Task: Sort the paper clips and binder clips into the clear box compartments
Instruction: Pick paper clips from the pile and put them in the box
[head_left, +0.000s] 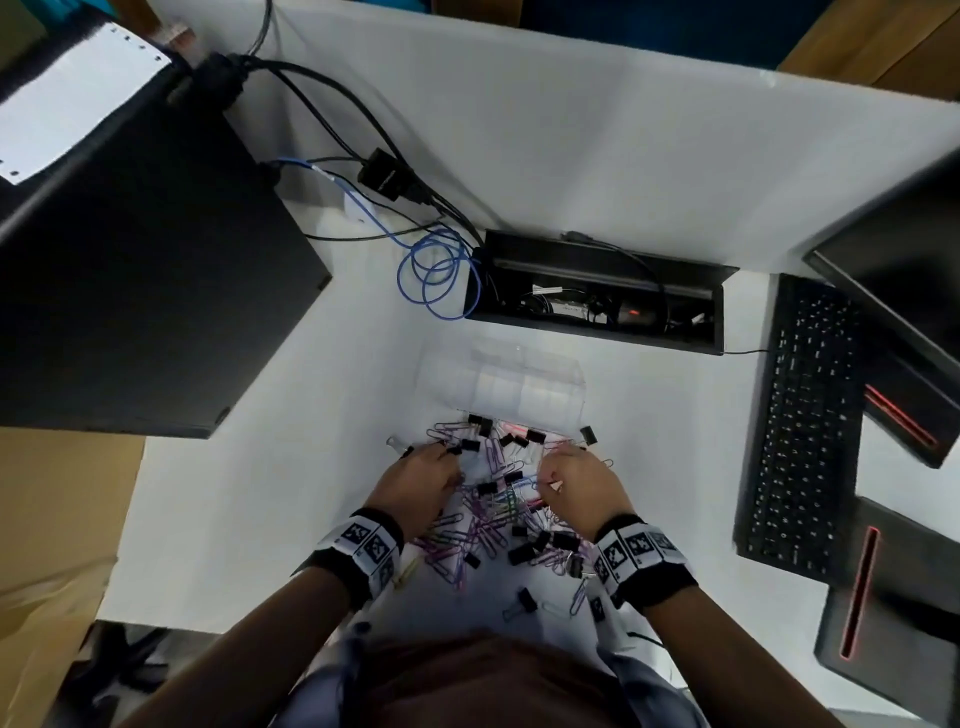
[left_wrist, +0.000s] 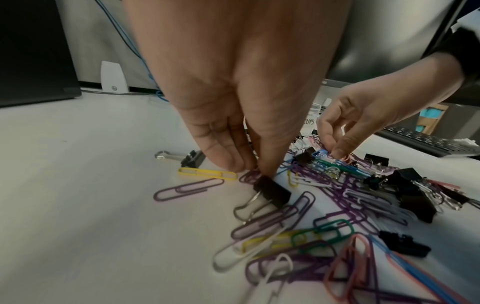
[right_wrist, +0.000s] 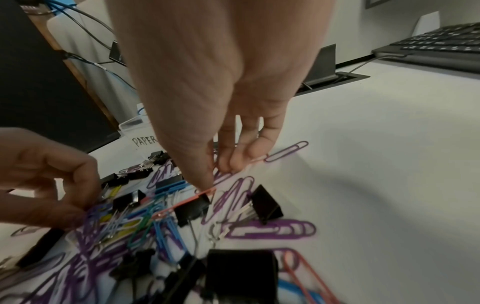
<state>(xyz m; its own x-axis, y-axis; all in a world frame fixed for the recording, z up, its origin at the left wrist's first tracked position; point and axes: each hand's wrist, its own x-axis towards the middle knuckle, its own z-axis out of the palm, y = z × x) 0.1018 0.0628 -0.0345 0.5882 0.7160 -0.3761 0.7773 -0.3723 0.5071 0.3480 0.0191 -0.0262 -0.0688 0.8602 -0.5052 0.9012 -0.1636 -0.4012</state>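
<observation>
Both hands are working low over a heap of clips (head_left: 498, 512) lying on the white desk (head_left: 291, 467), with coloured paper clips and black binder clips mixed together. The left hand (head_left: 422, 486) is pointing its fingers down, and the fingertips (left_wrist: 233, 164) are touching the desk just beside a black binder clip (left_wrist: 272, 192) and a yellow paper clip (left_wrist: 207, 173); if they are pinching something, I cannot tell. The right hand (head_left: 576, 483) is also reaching down, and its thumb and fingers (right_wrist: 231, 162) are coming together at a red paper clip (right_wrist: 187, 202) lying across another black binder clip (right_wrist: 192, 209), but a firm hold is not plainly showing. The clear box (head_left: 501, 387) is standing just beyond the heap, and its compartments are looking empty. A keyboard (head_left: 795, 426) is lying to the right, and a blue cable (head_left: 434, 270) is coiling behind the box.
</observation>
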